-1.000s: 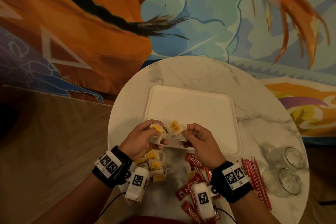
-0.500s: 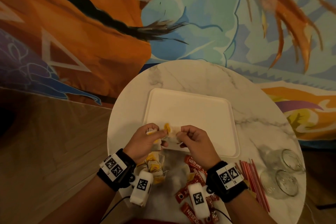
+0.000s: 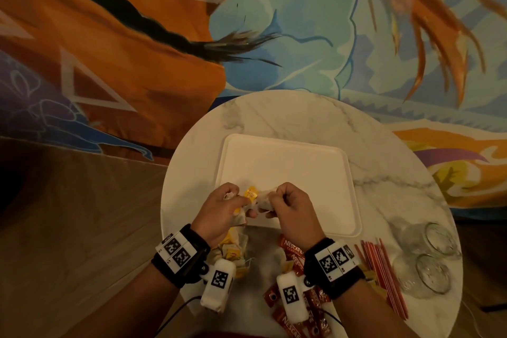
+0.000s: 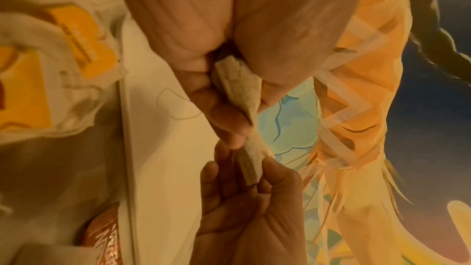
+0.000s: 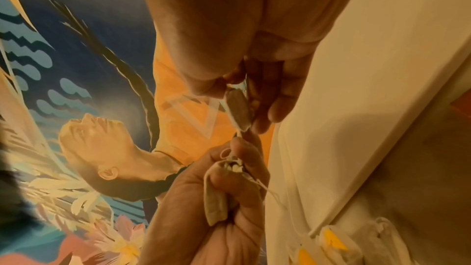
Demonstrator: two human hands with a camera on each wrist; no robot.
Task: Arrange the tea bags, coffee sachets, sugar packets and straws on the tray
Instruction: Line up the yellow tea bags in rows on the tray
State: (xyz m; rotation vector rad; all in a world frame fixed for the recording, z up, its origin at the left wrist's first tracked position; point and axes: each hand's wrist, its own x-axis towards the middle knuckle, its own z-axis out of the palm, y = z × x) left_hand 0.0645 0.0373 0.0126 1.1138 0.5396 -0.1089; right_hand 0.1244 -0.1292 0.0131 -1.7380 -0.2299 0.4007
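Yellow tag [image 3: 251, 194] shows only in head view; left hand [image 3: 219, 210], right hand [image 3: 290, 207] pinch tea bags [image 4: 251, 160].

Bare forearms enter from the bottom of the head view. Each wrist wears a wide black band [image 3: 181, 255] topped by a white plate with 2 black square-code markers [image 3: 336, 258]. A white capsule-shaped camera [image 3: 219, 284], bearing 1 more marker, hangs beneath each band, trailing a thin black cable [image 3: 175, 315].
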